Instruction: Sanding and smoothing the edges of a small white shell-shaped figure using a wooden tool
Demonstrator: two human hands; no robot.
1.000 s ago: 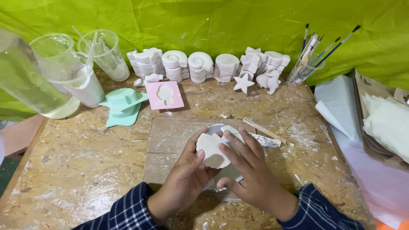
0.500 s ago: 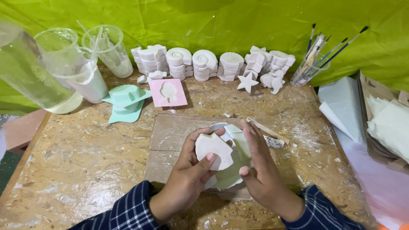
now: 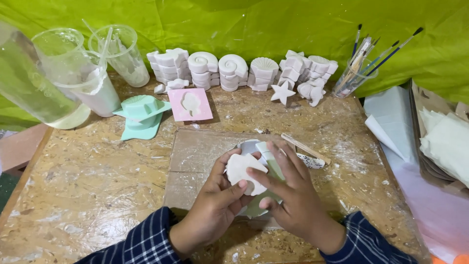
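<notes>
Green cloth backs stacked plaster casts (image 3: 234,71); both hands' fingers (image 3: 266,178) grip a white cast (image 3: 242,171), seemingly over a pale mould (image 3: 273,164).

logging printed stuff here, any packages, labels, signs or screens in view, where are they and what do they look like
No signs or screens show.
Cardboard box: right table edge, open, brown, holding white sheets.
Stick: just beyond the right hand, thin and pale; beside it a small white strip with dark marks, maybe a label, too small to tell.
Left hand: with the right, holds a white cast, unmarked.
</notes>
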